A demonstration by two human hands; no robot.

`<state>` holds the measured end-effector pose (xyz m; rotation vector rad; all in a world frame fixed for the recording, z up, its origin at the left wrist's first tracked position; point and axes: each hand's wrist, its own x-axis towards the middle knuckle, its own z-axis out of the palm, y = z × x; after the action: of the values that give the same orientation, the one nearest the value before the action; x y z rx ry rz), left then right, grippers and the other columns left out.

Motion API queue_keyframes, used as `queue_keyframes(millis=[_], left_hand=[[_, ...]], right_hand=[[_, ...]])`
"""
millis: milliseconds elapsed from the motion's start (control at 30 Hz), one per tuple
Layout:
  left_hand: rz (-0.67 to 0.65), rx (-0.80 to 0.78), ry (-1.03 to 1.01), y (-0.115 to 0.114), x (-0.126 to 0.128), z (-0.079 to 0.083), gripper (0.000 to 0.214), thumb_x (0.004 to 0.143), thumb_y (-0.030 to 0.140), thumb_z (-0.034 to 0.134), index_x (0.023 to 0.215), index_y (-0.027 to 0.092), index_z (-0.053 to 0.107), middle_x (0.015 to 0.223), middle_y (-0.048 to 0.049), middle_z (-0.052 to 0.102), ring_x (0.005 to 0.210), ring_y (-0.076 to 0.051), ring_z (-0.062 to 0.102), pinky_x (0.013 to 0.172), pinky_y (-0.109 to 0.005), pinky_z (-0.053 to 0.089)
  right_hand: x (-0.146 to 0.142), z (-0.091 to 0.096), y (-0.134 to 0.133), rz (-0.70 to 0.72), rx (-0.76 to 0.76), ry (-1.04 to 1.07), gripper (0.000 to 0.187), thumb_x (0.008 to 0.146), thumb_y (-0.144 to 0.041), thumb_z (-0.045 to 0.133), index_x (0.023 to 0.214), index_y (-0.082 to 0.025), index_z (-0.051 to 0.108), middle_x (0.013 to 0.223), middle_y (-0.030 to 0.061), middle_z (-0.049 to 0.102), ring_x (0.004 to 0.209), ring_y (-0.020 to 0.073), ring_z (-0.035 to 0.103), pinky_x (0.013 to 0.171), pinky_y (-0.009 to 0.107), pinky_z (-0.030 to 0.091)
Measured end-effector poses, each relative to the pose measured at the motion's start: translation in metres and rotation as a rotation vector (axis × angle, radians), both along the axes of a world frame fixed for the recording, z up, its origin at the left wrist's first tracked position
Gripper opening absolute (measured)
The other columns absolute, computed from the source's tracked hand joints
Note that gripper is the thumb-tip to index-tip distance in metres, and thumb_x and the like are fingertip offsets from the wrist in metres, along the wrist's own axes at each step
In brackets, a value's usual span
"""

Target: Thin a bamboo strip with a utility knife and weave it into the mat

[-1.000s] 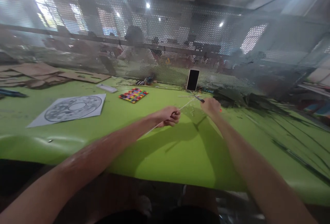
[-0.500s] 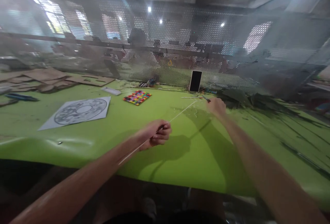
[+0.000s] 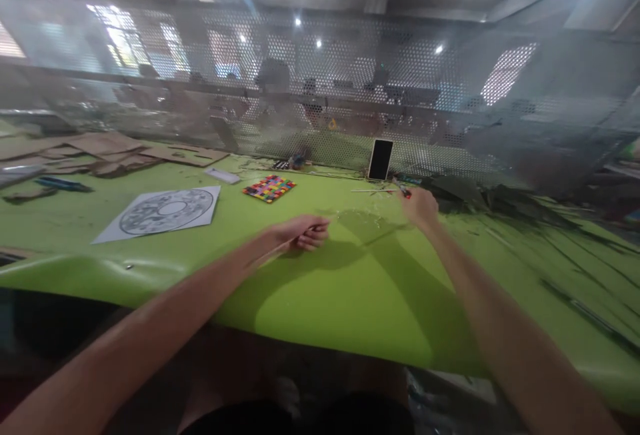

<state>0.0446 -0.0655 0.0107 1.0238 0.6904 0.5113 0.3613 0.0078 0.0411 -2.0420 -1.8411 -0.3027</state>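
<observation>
At the far left of the bright green table (image 3: 340, 288), flat brown cardboard pieces (image 3: 100, 151) lie in a loose pile near the back edge. A slim blue tool (image 3: 63, 185) lies just in front of them. Next comes a white paper sheet printed with a grey ring pattern (image 3: 163, 211), lying flat. Beyond its far corner is a small white flat strip (image 3: 223, 175). A square woven mat of many colours (image 3: 269, 188) sits farther right, near the back.

The left hand (image 3: 303, 231) rests low over the middle of the table, knuckles up. Its grip is curled together into a loose fist. Whatever may be inside is too blurred to make out.

Behind, a grey perforated metal screen (image 3: 325, 88) runs the width of the table. A black rectangular phone (image 3: 381, 159) stands upright against it. Just in front of the phone a thin pale stick (image 3: 370, 190) lies flat on the table.

The right hand (image 3: 423, 208) is stretched out farther, close to that stick and the phone, and is seen from the back. Its grip is clamped on a small red-tipped tool (image 3: 404, 189), which pokes out toward the phone, just above the table.

To the right, dark green leaf strips (image 3: 500, 205) lie scattered across the table toward the edge.
</observation>
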Motion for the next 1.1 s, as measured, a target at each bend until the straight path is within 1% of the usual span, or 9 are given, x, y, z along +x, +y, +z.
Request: queue_keyframes(millis=[67, 167, 233, 300, 467, 600, 800, 967, 1100], left_hand=[[-0.041, 0.02, 0.034, 0.022, 0.005, 0.005, 0.043, 0.107, 0.024, 0.041, 0.065, 0.019, 0.04, 0.052, 0.0082, 0.03, 0.036, -0.004, 0.021, 0.033, -0.013, 0.021], [-0.074, 0.063, 0.047, 0.046, 0.018, 0.012, 0.043, 0.107, 0.024, 0.04, 0.065, 0.018, 0.041, 0.052, 0.0079, 0.03, 0.036, -0.004, 0.022, 0.034, -0.014, 0.021], [-0.066, 0.1, 0.038, 0.055, 0.029, 0.014, 0.043, 0.108, 0.023, 0.037, 0.065, 0.018, 0.04, 0.051, 0.0075, 0.03, 0.036, -0.005, 0.022, 0.035, -0.014, 0.023], [-0.031, 0.144, 0.02, 0.059, 0.038, 0.013, 0.045, 0.109, 0.025, 0.035, 0.065, 0.019, 0.039, 0.051, 0.0067, 0.032, 0.037, -0.005, 0.025, 0.037, -0.014, 0.025], [0.045, 0.204, 0.012, 0.049, 0.052, 0.002, 0.046, 0.108, 0.028, 0.033, 0.063, 0.019, 0.04, 0.05, 0.0056, 0.032, 0.038, -0.006, 0.028, 0.038, -0.014, 0.025], [0.067, 0.225, 0.0, 0.034, 0.055, 0.0, 0.044, 0.105, 0.025, 0.031, 0.061, 0.021, 0.036, 0.049, 0.007, 0.027, 0.037, -0.006, 0.023, 0.036, -0.016, 0.022], [0.08, 0.296, -0.028, 0.02, 0.058, 0.001, 0.036, 0.105, 0.024, 0.033, 0.069, 0.021, 0.04, 0.053, 0.0083, 0.029, 0.039, -0.007, 0.025, 0.037, -0.016, 0.024], [0.158, 0.364, -0.075, 0.018, 0.062, 0.0, 0.026, 0.107, 0.026, 0.033, 0.081, 0.022, 0.038, 0.062, 0.01, 0.029, 0.041, -0.005, 0.024, 0.038, -0.014, 0.021], [0.157, 0.371, -0.062, 0.019, 0.062, 0.002, 0.023, 0.106, 0.026, 0.035, 0.083, 0.022, 0.037, 0.065, 0.0099, 0.03, 0.042, -0.005, 0.024, 0.038, -0.014, 0.021]], right_hand=[[0.001, 0.002, 0.0, 0.012, 0.028, 0.032, 0.04, 0.101, -0.036, 0.045, 0.11, -0.015, 0.077, 0.105, 0.0153, 0.078, 0.092, 0.0263, 0.07, 0.071, 0.029, 0.043], [-0.001, 0.002, 0.001, 0.069, 0.057, 0.06, 0.037, 0.102, -0.035, 0.044, 0.114, -0.017, 0.074, 0.103, 0.0103, 0.078, 0.091, 0.0212, 0.068, 0.073, 0.026, 0.042], [-0.002, 0.002, 0.001, 0.095, 0.065, 0.064, 0.037, 0.103, -0.034, 0.043, 0.118, -0.017, 0.072, 0.104, 0.0084, 0.078, 0.091, 0.0193, 0.068, 0.074, 0.025, 0.042], [-0.003, 0.001, 0.0, 0.095, 0.058, 0.055, 0.037, 0.104, -0.035, 0.042, 0.118, -0.018, 0.072, 0.105, 0.0091, 0.078, 0.093, 0.0204, 0.068, 0.075, 0.026, 0.042], [-0.017, -0.002, -0.008, 0.088, -0.03, -0.02, 0.038, 0.102, -0.04, 0.047, 0.112, -0.019, 0.078, 0.105, 0.0132, 0.079, 0.097, 0.0264, 0.07, 0.076, 0.029, 0.043], [-0.044, -0.004, -0.018, 0.146, -0.105, -0.087, 0.037, 0.1, -0.039, 0.05, 0.114, -0.021, 0.079, 0.108, 0.0122, 0.079, 0.099, 0.0257, 0.07, 0.077, 0.029, 0.044], [-0.081, -0.006, -0.037, 0.212, -0.181, -0.148, 0.038, 0.099, -0.034, 0.047, 0.104, -0.02, 0.081, 0.098, 0.0127, 0.079, 0.088, 0.024, 0.071, 0.068, 0.029, 0.042], [-0.091, -0.003, -0.047, 0.23, -0.188, -0.206, 0.041, 0.101, -0.03, 0.042, 0.102, -0.017, 0.082, 0.096, 0.015, 0.078, 0.085, 0.0243, 0.071, 0.066, 0.029, 0.041], [-0.091, -0.003, -0.045, 0.239, -0.192, -0.243, 0.042, 0.101, -0.03, 0.041, 0.104, -0.018, 0.081, 0.097, 0.0148, 0.078, 0.088, 0.025, 0.071, 0.068, 0.029, 0.042]])
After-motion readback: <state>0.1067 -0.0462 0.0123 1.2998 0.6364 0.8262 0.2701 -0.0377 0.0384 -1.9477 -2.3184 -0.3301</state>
